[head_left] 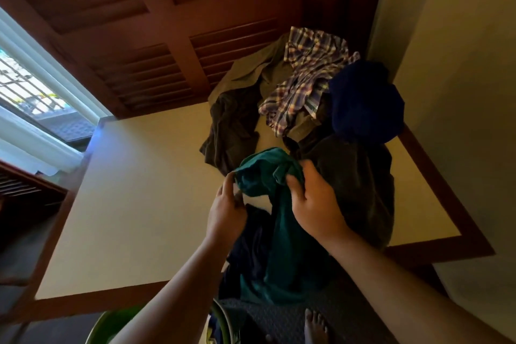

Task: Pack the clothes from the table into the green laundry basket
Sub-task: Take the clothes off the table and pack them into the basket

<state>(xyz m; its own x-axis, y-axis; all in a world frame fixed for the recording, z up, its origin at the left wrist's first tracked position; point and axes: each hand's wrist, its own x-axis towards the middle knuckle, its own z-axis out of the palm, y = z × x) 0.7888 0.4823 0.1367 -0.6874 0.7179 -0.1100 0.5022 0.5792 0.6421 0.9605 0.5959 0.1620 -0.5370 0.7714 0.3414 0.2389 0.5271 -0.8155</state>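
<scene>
On a cream-topped, brown-rimmed table [139, 190] lie an olive-grey shirt [251, 72], a checked shirt [307, 75] and a dark blue garment [363, 100], bunched together. A dark grey garment [354, 184] lies touching them

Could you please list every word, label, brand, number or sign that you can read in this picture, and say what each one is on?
None: no readable text shows anywhere in this view.
The teal garment, gripped by the left hand and the right hand, the checked shirt, the table and the green basket show no lettering.
A pale strip at the shirt's collar could be a tag, but it is too blurred to read.
</scene>
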